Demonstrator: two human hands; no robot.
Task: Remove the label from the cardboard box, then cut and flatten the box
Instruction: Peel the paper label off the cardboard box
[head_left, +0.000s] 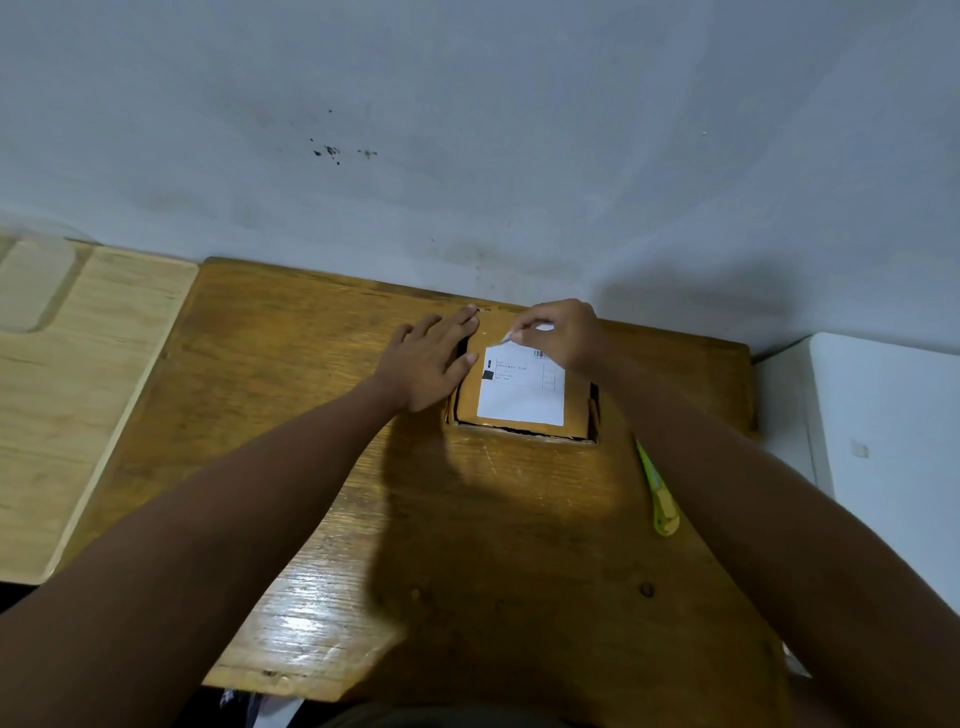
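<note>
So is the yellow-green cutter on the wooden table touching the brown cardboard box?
Apart. The head view shows the yellow-green cutter lying right of and nearer than the brown cardboard box, with bare wooden table between them.

Glossy varnished wood table (467, 519); matt brown cardboard box (574, 415), white paper label (519, 400); pale unvarnished wooden board (88, 389)

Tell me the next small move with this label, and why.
Probably peel toward the body: the right hand pinches the far left corner of the white label, which looks just lifted, while the rest lies flat on the cardboard box. The left hand lies flat on the box's left edge, steadying it.
</note>
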